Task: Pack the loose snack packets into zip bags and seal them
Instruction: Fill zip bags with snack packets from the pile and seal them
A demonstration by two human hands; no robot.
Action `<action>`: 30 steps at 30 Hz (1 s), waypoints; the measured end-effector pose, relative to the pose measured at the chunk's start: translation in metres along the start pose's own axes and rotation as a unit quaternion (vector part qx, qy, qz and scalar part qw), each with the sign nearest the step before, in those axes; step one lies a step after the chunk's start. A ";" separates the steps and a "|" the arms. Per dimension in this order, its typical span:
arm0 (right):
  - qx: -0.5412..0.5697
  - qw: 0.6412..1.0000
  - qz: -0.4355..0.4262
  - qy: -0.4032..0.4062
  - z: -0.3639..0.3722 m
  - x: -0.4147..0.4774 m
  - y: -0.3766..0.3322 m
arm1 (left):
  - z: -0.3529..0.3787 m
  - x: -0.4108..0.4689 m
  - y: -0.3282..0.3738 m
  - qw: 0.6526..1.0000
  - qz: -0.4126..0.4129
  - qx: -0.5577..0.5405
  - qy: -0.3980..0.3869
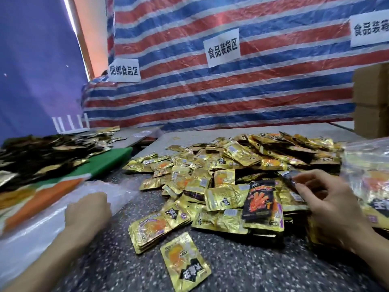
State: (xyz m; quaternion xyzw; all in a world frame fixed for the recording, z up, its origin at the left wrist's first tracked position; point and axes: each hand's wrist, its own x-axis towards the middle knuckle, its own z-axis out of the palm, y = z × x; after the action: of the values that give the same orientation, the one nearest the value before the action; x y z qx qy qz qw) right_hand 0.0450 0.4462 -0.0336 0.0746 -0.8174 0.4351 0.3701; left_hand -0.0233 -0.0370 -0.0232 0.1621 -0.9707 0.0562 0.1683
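Picking one snack from the big pile of snack packets (223, 175)

My right hand (328, 199) pinches a dark packet (286, 175) on top of the pile, which lies on the speckled table (242, 262). My left hand (88, 211) rests on a flat clear zip bag (37, 226). Its fingers curl under, so I cannot tell if they hold it. A full zip bag (366, 165) sits just right of the pile.

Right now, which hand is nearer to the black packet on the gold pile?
Right. Right hand: just right of the black packet. Left hand: far left, on clear plastic.
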 end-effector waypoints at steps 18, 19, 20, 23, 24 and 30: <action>0.044 0.999 0.008 -0.010 -0.003 -0.002 -0.008 | -0.034 -0.004 0.038 0.978 0.029 -0.161 0.128; 0.047 0.999 0.007 -0.009 -0.003 -0.003 -0.009 | -0.041 -0.008 0.048 0.973 0.051 -0.155 0.162; 0.050 0.999 0.006 -0.008 -0.003 -0.003 -0.010 | -0.046 -0.010 0.057 0.965 0.071 -0.152 0.202; 0.060 0.998 0.014 -0.005 -0.005 -0.003 -0.009 | -0.043 -0.002 0.067 0.943 0.122 -0.134 0.280; 0.064 0.998 0.016 -0.003 -0.006 -0.003 -0.008 | -0.035 0.005 0.063 0.940 0.134 -0.117 0.290; 0.071 0.997 0.007 0.001 -0.009 -0.001 -0.010 | 0.066 0.066 -0.015 0.971 0.148 0.035 0.182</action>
State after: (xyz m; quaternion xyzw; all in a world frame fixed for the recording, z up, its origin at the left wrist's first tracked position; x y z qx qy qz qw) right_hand 0.0551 0.4463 -0.0246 0.0946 -0.7847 0.4943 0.3620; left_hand -0.0972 -0.0814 -0.0616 0.0094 -0.9344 0.1433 0.3259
